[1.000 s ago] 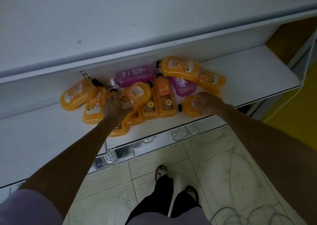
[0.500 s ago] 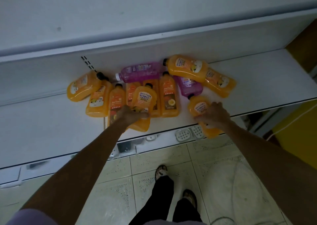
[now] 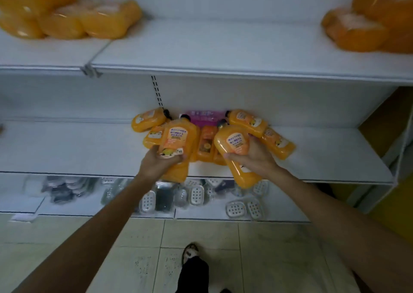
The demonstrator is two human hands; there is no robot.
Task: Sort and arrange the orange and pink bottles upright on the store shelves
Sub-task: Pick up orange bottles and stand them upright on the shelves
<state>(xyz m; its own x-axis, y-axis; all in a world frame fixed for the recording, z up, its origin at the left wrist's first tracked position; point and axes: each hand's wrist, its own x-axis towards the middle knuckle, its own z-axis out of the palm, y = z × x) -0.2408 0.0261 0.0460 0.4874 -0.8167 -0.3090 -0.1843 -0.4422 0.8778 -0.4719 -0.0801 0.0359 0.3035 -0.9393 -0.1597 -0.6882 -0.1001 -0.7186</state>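
Fingers (image 3: 256, 144) curl round orange bottles (image 3: 176, 136) in left grip (image 3: 154, 165), right grip (image 3: 254, 158)

Upper left, the orange packs (image 3: 67, 13) are pure blur and run off the left edge. Same with the orange bundle (image 3: 366, 27) upper right, chopped by the right edge. Centre frame, the pink bottle (image 3: 202, 116) is mostly buried behind the left bottle (image 3: 176, 136) and right bottle (image 3: 234, 145), and their label print is too small to read. Lower down, the soap dishes (image 3: 196, 194) are murky, with one partly behind the right bottle.
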